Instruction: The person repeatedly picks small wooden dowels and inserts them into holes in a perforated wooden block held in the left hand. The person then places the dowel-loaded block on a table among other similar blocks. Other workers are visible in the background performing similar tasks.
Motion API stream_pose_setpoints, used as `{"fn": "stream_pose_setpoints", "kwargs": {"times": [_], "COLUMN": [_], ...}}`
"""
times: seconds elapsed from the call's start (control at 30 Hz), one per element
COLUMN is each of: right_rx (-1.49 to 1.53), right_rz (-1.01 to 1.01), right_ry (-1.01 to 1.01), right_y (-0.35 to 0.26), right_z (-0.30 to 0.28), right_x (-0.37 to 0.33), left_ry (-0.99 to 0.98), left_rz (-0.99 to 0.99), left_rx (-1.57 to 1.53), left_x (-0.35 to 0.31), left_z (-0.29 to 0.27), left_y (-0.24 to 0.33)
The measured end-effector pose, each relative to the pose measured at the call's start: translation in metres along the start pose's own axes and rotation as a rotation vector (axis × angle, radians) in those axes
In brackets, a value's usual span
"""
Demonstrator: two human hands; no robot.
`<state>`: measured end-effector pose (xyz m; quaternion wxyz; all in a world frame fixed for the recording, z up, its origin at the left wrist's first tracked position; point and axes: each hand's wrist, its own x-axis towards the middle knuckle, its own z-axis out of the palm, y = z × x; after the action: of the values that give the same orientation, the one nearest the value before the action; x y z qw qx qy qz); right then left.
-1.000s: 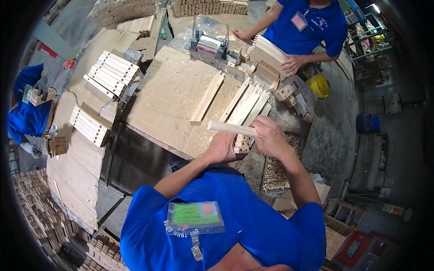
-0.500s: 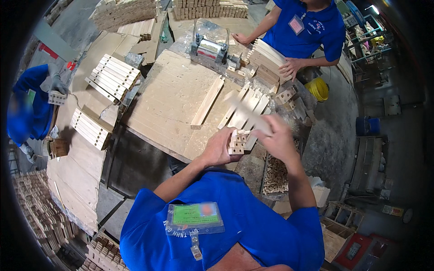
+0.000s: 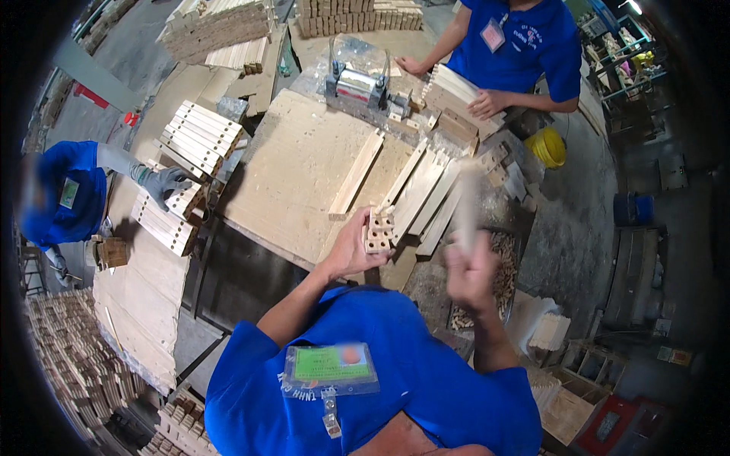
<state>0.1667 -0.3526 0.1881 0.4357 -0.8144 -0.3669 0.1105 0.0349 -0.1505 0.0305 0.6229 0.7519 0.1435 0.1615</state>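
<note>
My left hand (image 3: 351,247) is closed around a small stack of pale wooden blocks or strip ends (image 3: 379,231), whose near faces show rows of round holes. Just to the right, my right hand (image 3: 471,277) is wrapped round a pale, flat stick (image 3: 468,205), which points away from me and is smeared by motion; its exact kind I cannot make out. The stick is apart from the holed wood. Beyond my hands, several long wooden strips (image 3: 426,186) lie side by side, and a single strip (image 3: 357,175) lies to their left on the cardboard-covered table (image 3: 281,175).
A bin of small wooden pegs (image 3: 502,266) is beside my right hand. A roller device (image 3: 357,83) stands at the table's far side. Across from me, a co-worker's hand (image 3: 488,103) rests on stacked strips. At left, a co-worker's gloved hand (image 3: 163,184) touches drilled strips (image 3: 163,220).
My right hand has moved right, away from the holed wood, and the stick has swung from slanting left to pointing away. The left co-worker's gloved hand has reached onto the strips.
</note>
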Motion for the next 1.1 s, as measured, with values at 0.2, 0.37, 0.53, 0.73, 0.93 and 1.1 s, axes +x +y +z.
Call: {"fn": "stream_pose_setpoints", "kwargs": {"times": [0.2, 0.37, 0.53, 0.73, 0.93, 1.1], "right_rx": [-0.367, 0.082, 0.213, 0.367, 0.333, 0.492], "right_rz": [0.102, 0.049, -0.002, 0.122, -0.006, 0.108], "right_ry": [-0.463, -0.049, -0.104, 0.044, 0.104, 0.09], "right_y": [0.031, 0.018, 0.064, 0.078, 0.073, 0.075], "right_z": [0.022, 0.026, 0.073, 0.112, 0.116, 0.111], "right_x": [0.006, 0.026, 0.036, 0.032, 0.045, 0.07], "left_ry": [-0.061, -0.106, -0.13, 0.246, 0.349, 0.264], "left_rz": [-0.042, -0.04, 0.086, 0.097, 0.029, 0.024], "left_rx": [-0.021, -0.138, -0.075, 0.146, -0.202, -0.172], "left_x": [0.006, 0.005, 0.007, -0.008, -0.011, -0.016], "left_z": [-0.001, -0.003, 0.013, 0.041, 0.038, 0.015], "left_y": [0.002, 0.002, 0.013, 0.002, -0.02, -0.024]}}
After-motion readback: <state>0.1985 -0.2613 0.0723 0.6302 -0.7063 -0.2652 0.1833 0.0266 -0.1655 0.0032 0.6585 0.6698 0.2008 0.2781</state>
